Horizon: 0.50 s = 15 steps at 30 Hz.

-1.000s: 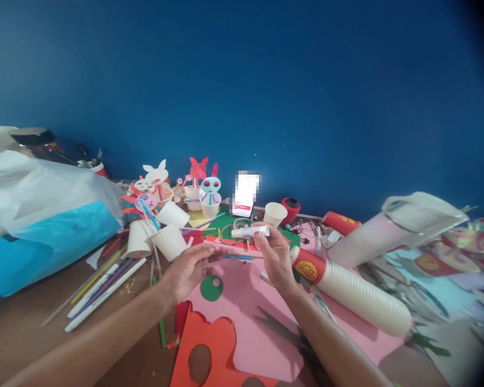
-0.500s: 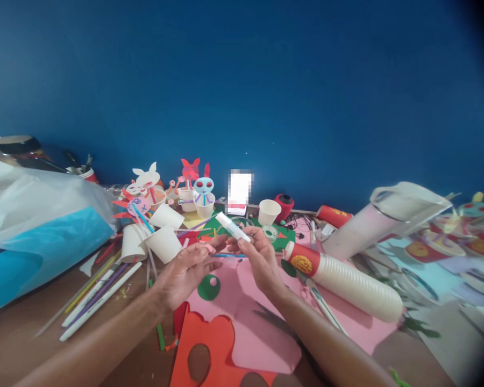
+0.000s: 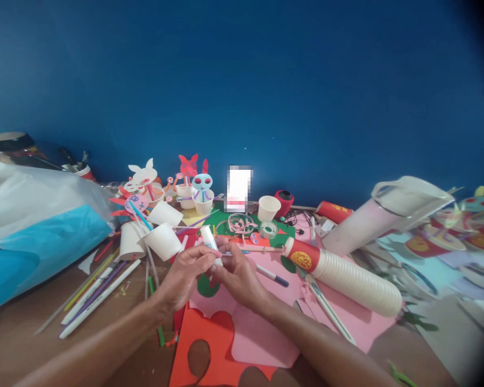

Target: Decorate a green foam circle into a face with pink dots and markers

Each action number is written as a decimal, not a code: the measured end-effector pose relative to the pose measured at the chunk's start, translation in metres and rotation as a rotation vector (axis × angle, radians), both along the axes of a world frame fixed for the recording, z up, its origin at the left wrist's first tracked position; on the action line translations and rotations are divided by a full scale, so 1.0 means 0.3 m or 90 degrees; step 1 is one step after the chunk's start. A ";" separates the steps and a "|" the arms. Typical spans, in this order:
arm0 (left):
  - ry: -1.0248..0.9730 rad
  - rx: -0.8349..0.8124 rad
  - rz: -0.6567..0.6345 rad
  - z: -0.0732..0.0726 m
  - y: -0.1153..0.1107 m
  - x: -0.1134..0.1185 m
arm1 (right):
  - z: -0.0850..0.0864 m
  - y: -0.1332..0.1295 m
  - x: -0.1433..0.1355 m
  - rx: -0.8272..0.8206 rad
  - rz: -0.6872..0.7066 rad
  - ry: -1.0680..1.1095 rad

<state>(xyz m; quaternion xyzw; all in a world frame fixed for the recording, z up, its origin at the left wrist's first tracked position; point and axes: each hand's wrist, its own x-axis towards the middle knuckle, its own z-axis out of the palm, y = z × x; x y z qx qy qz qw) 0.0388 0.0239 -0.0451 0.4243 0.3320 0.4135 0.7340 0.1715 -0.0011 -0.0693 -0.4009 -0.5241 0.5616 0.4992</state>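
Note:
My left hand (image 3: 186, 271) and my right hand (image 3: 239, 275) meet above the pink paper. A white glue stick with a blue label (image 3: 210, 239) stands tilted between them, its upper end pointing up and away from me. My right fingers close round its lower part. My left thumb and forefinger are pinched together against it; what they hold, if anything, is hidden. Beneath lie a pink sheet (image 3: 262, 336), a green paper circle (image 3: 207, 286) and an orange sheet with round cut-outs (image 3: 221, 349). A marker with a dark cap (image 3: 272, 275) lies just right of my right hand.
To the right are a stack of paper cups (image 3: 350, 279), scissors (image 3: 331, 309) and a pitcher (image 3: 383, 215). White cups (image 3: 163, 242), markers (image 3: 100, 298) and a plastic bag (image 3: 44, 215) lie left. Paper animal figures in cups (image 3: 203, 188), clear tape (image 3: 268, 229) and a phone (image 3: 237, 188) stand behind.
My hands have come together and the glue stick has moved left and down, turning more upright. The small pink piece seen in my left fingers is now hidden. The marker has come into sight.

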 end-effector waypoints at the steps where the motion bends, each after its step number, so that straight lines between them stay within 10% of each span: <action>1: 0.007 0.000 0.004 0.000 0.001 -0.001 | -0.003 0.001 0.003 0.008 0.009 -0.021; 15: -0.152 -0.022 0.022 0.024 0.034 -0.016 | 0.086 0.084 0.160 -0.119 0.045 -0.026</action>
